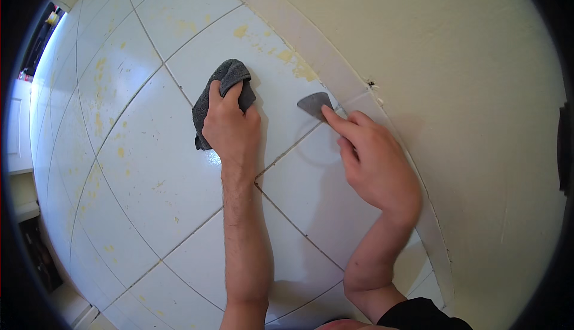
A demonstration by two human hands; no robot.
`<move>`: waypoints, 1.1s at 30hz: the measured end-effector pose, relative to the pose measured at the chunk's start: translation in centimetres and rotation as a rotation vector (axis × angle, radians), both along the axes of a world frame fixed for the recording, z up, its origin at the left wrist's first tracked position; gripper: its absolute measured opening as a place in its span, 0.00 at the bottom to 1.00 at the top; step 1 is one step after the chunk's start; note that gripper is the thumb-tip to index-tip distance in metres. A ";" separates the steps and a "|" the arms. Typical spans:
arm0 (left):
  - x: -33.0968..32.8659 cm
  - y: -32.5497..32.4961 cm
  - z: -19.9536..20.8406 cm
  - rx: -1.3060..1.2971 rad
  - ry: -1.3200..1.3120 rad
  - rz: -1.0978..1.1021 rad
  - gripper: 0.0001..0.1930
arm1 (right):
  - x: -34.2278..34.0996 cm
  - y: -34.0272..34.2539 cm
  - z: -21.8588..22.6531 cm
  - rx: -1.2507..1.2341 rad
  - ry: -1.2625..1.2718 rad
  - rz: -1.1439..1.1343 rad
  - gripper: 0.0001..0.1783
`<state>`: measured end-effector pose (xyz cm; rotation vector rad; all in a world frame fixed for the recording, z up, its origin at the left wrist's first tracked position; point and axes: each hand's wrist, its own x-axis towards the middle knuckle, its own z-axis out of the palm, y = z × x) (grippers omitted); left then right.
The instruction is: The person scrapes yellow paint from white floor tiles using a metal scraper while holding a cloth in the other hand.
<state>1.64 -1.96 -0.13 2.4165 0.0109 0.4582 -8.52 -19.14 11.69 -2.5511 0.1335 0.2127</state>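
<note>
My left hand [232, 124] is closed on a bunched dark grey cloth [206, 106], which lies against the white tiles [197, 37] left of the middle. To its right, my right hand [379, 159] grips a scraper with a grey metal blade [313, 104]. The index finger stretches along the blade, and the handle is hidden in the palm. The blade is at the tiles, close to the pale skirting strip [347, 74]; whether its edge touches them I cannot tell. Yellow patches [299, 66] of residue mark the tiles just beyond the blade.
A beige wall [472, 91] runs along the right side. More yellow flecks [98, 121] are scattered over the tiles at the left. Dark grout lines cross the floor. At the far left edge stand a white door or panel [19, 130] and some dark items [39, 46].
</note>
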 end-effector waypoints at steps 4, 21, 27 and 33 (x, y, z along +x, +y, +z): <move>0.1 0.8 -0.2 -0.055 -0.062 -0.044 0.16 | 1.9 2.3 -2.8 -0.104 0.047 -0.124 0.23; 0.0 0.6 0.0 -0.059 -0.017 -0.057 0.16 | 3.4 2.9 -5.3 -0.081 0.020 -0.317 0.19; 0.1 0.6 -0.3 -0.055 -0.058 -0.061 0.16 | 3.2 2.6 -5.1 -0.016 0.059 -0.321 0.19; 0.2 0.8 -0.5 -0.029 -0.085 -0.060 0.15 | 3.7 2.5 -4.3 0.042 0.171 -0.311 0.20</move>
